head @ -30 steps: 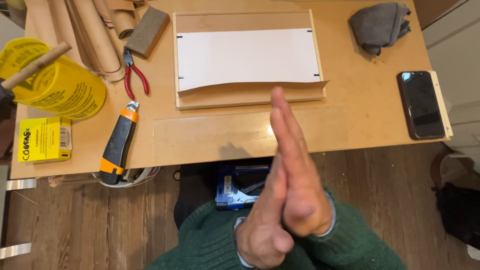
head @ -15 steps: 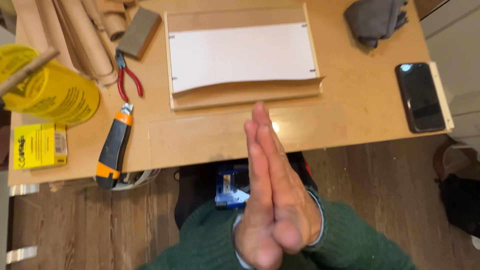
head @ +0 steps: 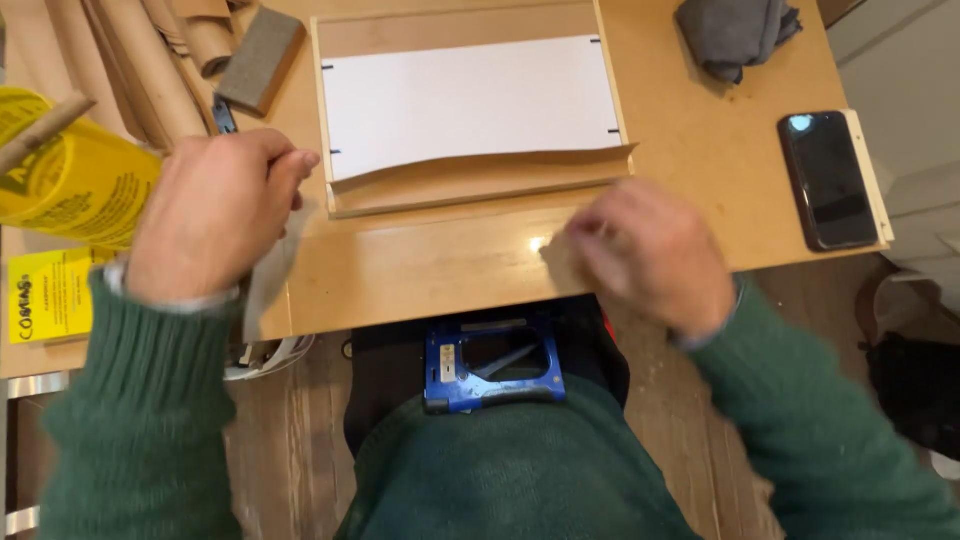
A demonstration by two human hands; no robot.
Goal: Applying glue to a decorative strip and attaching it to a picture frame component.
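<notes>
My left hand [head: 215,215] is closed on the left end of a clear plastic sheet [head: 430,265], which lies along the front of the wooden table [head: 700,130]. That end curls up whitish under my fingers. My right hand [head: 650,255], blurred, pinches the sheet's right end near the table's front edge. Just behind the sheet lies a shallow wooden frame [head: 470,190] with a white sheet of paper [head: 470,105] in it. The frame is between my hands and a little farther away.
A black phone [head: 830,180] lies at the right edge and a grey cloth [head: 735,30] at the back right. On the left are a yellow container [head: 70,180], a yellow box [head: 45,295], brown paper rolls [head: 150,60] and a sanding block [head: 260,45]. A blue staple gun [head: 490,365] rests on my lap.
My hands were pressed palm to palm below the table edge. They have parted and moved up to the two ends of the clear sheet. The left hand now hides the utility knife.
</notes>
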